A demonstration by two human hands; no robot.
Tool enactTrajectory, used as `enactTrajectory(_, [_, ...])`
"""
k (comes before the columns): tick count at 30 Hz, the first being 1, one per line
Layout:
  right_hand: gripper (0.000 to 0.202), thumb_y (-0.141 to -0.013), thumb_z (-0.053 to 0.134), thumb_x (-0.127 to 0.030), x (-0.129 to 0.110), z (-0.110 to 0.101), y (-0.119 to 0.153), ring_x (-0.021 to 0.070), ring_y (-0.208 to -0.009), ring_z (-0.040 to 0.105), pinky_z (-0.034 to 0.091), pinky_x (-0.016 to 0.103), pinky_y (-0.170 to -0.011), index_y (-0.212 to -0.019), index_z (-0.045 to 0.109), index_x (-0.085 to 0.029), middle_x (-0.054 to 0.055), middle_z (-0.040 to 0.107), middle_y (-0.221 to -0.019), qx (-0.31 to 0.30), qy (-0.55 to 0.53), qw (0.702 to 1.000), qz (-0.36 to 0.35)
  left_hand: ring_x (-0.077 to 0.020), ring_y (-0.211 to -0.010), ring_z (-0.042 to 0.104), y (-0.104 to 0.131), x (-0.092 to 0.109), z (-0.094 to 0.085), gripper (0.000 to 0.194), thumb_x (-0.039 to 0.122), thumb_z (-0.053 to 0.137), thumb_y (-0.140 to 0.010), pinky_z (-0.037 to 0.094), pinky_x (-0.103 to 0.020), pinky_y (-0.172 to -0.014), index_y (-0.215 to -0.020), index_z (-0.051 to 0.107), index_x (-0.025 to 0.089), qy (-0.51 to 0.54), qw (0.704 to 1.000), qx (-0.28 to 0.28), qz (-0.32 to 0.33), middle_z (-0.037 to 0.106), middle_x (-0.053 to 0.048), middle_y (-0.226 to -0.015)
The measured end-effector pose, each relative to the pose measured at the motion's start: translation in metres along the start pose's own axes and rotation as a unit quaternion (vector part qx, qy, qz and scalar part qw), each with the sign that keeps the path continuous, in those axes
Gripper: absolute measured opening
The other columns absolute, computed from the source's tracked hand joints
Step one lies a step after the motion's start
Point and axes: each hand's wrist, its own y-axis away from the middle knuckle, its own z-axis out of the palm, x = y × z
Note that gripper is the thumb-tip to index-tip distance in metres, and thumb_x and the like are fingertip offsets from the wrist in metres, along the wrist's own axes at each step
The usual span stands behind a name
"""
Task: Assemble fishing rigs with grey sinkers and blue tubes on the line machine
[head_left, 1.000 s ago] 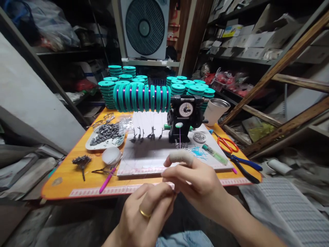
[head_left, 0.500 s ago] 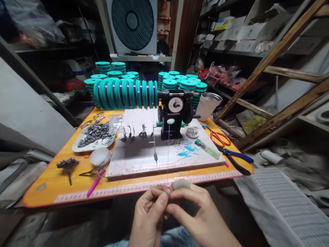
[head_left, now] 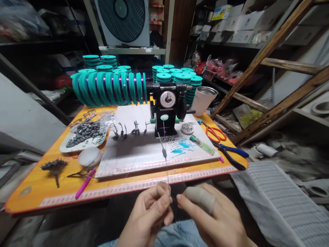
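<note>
My left hand (head_left: 151,209) is closed in a pinch on a thin fishing line (head_left: 167,175), and a tiny blue piece shows at its fingertips. The line runs up to a dark grey sinker (head_left: 165,153) over the white board. Just right of it, a small gap apart, is my right hand (head_left: 216,209), its fingers curled and pressed together; anything in them is too small to make out. One of its fingers wears a grey-beige wrap (head_left: 200,199). Behind the sinker stands a black winding machine (head_left: 166,113) with a dial, carrying a row of teal spools (head_left: 108,89).
On the white board (head_left: 133,156) lie blue tubes (head_left: 182,147), silver beads and a green-capped vial (head_left: 202,145). A tray of sinkers (head_left: 63,145), white bowl (head_left: 89,157) and magenta tool (head_left: 86,183) are left; orange-handled scissors (head_left: 216,133), pliers (head_left: 231,151) and a cup (head_left: 204,101) are right.
My right hand has drawn away from my left to the right, its wrapped finger now curled. The sinker has shifted right across the board. The whole view has swung slightly.
</note>
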Motion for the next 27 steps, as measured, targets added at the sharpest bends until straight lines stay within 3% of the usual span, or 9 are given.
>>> enactTrajectory(3, [0.026, -0.097, 0.047, -0.006, -0.001, -0.001, -0.006, 0.0188, -0.070, 0.069, 0.059, 0.031, -0.067, -0.095, 0.071, -0.015, 0.008, 0.075, -0.073, 0.000, 0.020, 0.999, -0.045, -0.0089, -0.065, 0.057, 0.005, 0.004, -0.007, 0.021, 0.026, 0.070, -0.089, 0.044, -0.017, -0.053, -0.071, 0.065, 0.019, -0.261, 0.932, 0.043, 0.248, 0.054, -0.001, -0.088])
enactTrajectory(6, [0.026, -0.099, 0.047, -0.007, 0.002, -0.003, -0.017, 0.0206, -0.085, 0.071, 0.059, 0.034, -0.083, -0.097, 0.072, -0.016, 0.007, 0.076, -0.078, -0.028, -0.021, 0.997, -0.066, -0.0118, -0.075, 0.063, 0.010, 0.013, -0.014, 0.019, 0.003, 0.060, -0.088, 0.051, -0.017, -0.060, -0.088, 0.064, 0.021, -0.486, 0.746, 0.049, 0.453, 0.057, -0.001, -0.088])
enactTrajectory(9, [0.023, -0.100, 0.049, -0.011, 0.006, -0.005, -0.036, 0.0194, -0.093, 0.072, 0.061, 0.033, -0.089, -0.095, 0.070, -0.019, 0.005, 0.075, -0.085, -0.075, -0.120, 0.989, -0.048, -0.0125, -0.077, 0.067, 0.013, 0.025, -0.017, 0.023, -0.003, 0.057, -0.087, 0.056, -0.018, -0.071, -0.095, 0.060, 0.018, -0.572, 0.633, 0.010, 0.521, 0.060, -0.002, -0.088])
enactTrajectory(14, [0.024, -0.099, 0.043, -0.005, 0.007, 0.007, -0.068, 0.0119, -0.087, 0.070, 0.059, 0.018, -0.077, -0.099, 0.063, -0.018, 0.007, 0.071, -0.101, -0.112, -0.205, 0.972, -0.004, -0.0169, -0.076, 0.073, 0.013, 0.046, -0.024, 0.018, 0.001, 0.052, -0.093, 0.059, -0.024, -0.069, -0.097, 0.061, 0.016, -0.610, 0.561, -0.012, 0.559, 0.070, -0.007, -0.091])
enactTrajectory(18, [0.022, -0.097, 0.045, -0.008, 0.004, 0.022, -0.079, 0.0171, -0.080, 0.069, 0.058, 0.025, -0.067, -0.092, 0.064, -0.016, 0.010, 0.068, -0.095, -0.130, -0.194, 0.971, 0.054, -0.0205, -0.065, 0.072, 0.011, 0.058, -0.031, 0.021, 0.001, 0.046, -0.094, 0.057, -0.031, -0.060, -0.098, 0.063, 0.012, -0.655, 0.462, -0.081, 0.593, 0.077, -0.012, -0.084])
enactTrajectory(20, [0.020, -0.099, 0.047, -0.010, 0.003, 0.025, -0.079, 0.0185, -0.079, 0.071, 0.058, 0.027, -0.066, -0.094, 0.065, -0.016, 0.011, 0.070, -0.094, -0.125, -0.183, 0.973, 0.058, -0.0208, -0.067, 0.072, 0.010, 0.060, -0.030, 0.022, -0.002, 0.048, -0.091, 0.057, -0.031, -0.061, -0.094, 0.064, 0.012, -0.637, 0.492, -0.101, 0.585, 0.077, -0.013, -0.083])
enactTrajectory(22, [0.018, -0.098, 0.047, -0.007, 0.003, 0.023, -0.076, 0.0181, -0.084, 0.071, 0.059, 0.026, -0.068, -0.105, 0.062, -0.016, 0.012, 0.071, -0.098, -0.109, -0.181, 0.977, 0.038, -0.0185, -0.072, 0.071, 0.010, 0.059, -0.028, 0.021, -0.002, 0.053, -0.088, 0.057, -0.026, -0.065, -0.084, 0.063, 0.016, -0.568, 0.640, -0.080, 0.511, 0.075, -0.009, -0.082])
enactTrajectory(25, [0.029, -0.089, 0.046, -0.001, 0.004, 0.018, -0.069, 0.0180, -0.094, 0.071, 0.060, 0.030, -0.082, -0.112, 0.055, -0.018, 0.011, 0.071, -0.102, -0.089, -0.176, 0.979, -0.040, -0.0140, -0.068, 0.063, 0.010, 0.055, -0.025, 0.020, 0.015, 0.065, -0.087, 0.051, -0.022, -0.060, -0.069, 0.059, 0.020, -0.340, 0.898, -0.046, 0.275, 0.065, -0.002, -0.076])
enactTrajectory(27, [0.027, -0.086, 0.048, -0.002, 0.004, 0.016, -0.063, 0.0166, -0.087, 0.072, 0.059, 0.036, -0.090, -0.100, 0.056, -0.024, 0.003, 0.072, -0.089, -0.086, -0.153, 0.980, -0.090, -0.0109, -0.058, 0.052, 0.009, 0.052, -0.025, 0.029, 0.035, 0.075, -0.083, 0.042, -0.020, -0.051, -0.066, 0.059, 0.019, -0.182, 0.975, -0.053, 0.120, 0.061, -0.001, -0.071])
